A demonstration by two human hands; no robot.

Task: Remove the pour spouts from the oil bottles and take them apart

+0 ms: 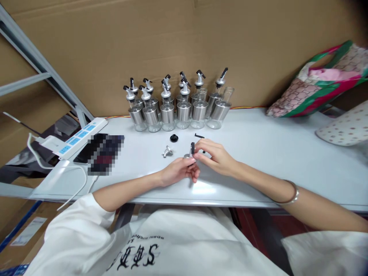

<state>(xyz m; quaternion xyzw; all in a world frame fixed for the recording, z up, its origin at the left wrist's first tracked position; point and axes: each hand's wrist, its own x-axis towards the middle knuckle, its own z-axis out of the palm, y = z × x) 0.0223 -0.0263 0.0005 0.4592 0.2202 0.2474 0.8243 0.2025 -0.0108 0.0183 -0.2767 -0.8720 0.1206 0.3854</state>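
Observation:
My left hand (178,172) and my right hand (214,155) meet over the white table (273,161), both pinching one small silver pourer spout with a black lever (191,151). A loose silver spout part (167,151) lies just left of my hands. A round black stopper (174,138) and a thin black lever piece (199,135) rest a little farther back. Behind them stands a cluster of several glass bottles with steel sleeves and pourer tops (176,109), against the cardboard wall.
A white power strip (79,138) and a dark phone (99,151) lie at the table's left, with a white cable (73,184) trailing off the front edge. A patterned bag (319,80) and a dotted pouch (345,128) sit at the right.

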